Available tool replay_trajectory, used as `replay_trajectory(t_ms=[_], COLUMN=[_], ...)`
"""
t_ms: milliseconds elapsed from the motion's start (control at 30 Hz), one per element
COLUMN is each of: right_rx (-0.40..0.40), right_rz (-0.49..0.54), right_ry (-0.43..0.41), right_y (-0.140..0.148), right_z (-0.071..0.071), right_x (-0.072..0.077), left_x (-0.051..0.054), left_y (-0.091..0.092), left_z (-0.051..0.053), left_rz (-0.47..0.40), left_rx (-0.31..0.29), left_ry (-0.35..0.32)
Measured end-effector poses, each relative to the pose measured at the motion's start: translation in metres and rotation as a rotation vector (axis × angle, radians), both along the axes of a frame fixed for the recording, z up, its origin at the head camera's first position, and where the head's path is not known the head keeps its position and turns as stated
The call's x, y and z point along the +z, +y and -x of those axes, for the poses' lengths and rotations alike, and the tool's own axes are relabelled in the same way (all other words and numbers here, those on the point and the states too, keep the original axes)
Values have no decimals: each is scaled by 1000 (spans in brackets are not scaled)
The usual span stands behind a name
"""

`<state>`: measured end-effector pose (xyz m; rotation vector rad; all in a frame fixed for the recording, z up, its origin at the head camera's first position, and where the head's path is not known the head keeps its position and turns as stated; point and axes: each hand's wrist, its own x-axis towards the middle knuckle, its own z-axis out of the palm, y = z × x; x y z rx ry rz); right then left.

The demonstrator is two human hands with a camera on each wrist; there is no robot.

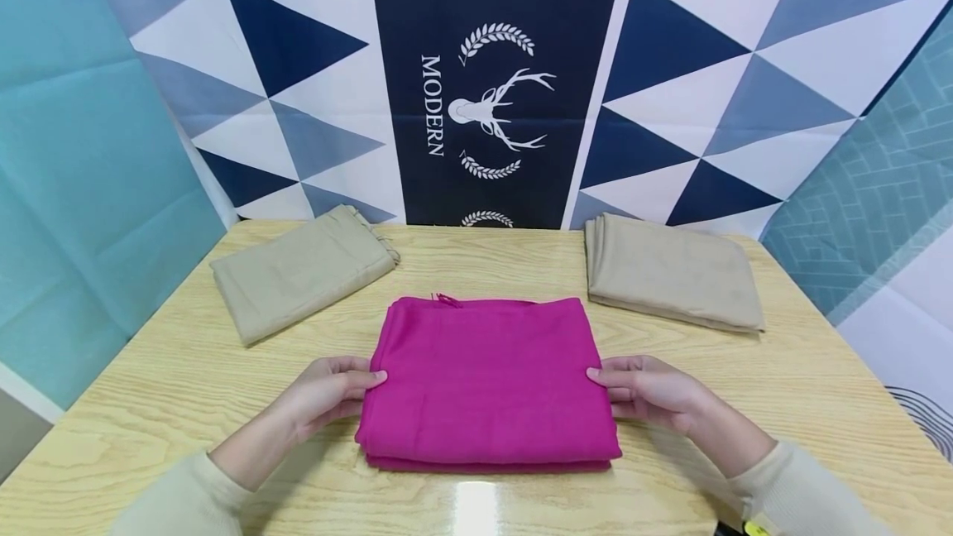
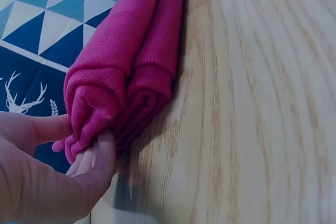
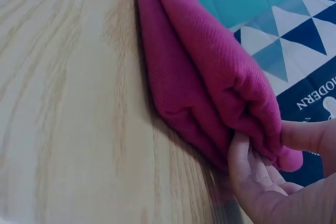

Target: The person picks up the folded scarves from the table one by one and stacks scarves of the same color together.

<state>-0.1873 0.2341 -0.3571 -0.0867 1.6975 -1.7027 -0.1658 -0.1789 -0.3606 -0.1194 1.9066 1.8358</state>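
A folded magenta cloth (image 1: 487,387) lies at the middle of the wooden table, its layers stacked in two thick folds along the near edge. My left hand (image 1: 331,394) pinches its left side, thumb on top and fingers beneath the upper fold. On the opposite side my right hand (image 1: 651,391) grips the cloth the same way. In the left wrist view the left fingers (image 2: 102,156) tuck between the upper and lower folds of the cloth (image 2: 113,72). The right wrist view has the right thumb (image 3: 304,135) against the upper fold of the cloth (image 3: 210,61).
A folded beige cloth (image 1: 305,271) lies at the back left of the table (image 1: 186,387). Another folded beige cloth (image 1: 670,271) lies at the back right. Behind the table hangs a patterned backdrop (image 1: 491,106) with triangles and a deer head.
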Motion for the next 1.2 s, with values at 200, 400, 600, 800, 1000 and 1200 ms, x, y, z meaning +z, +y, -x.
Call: replay_trajectory(t_ms=[200,400,600,800,1000,1200], right_rx=[-5,18,19,-2,-11,-8], right_rz=[-80,-125,-219,-315,-402,-456], right_ry=[56,125,193,274,323,353], right_y=[3,6,7,13,21,32], right_z=[0,2,6,13,28,46], right_x=[2,7,14,21,30,44], left_x=[2,19,40,60,74,80], left_y=[4,13,23,47,79,116], left_z=[-1,2,12,23,32,39], left_rz=[141,493,695,765,821,930], left_rx=[54,109,61,-176,-500,-711], left_ry=[61,272,609,804,862,895])
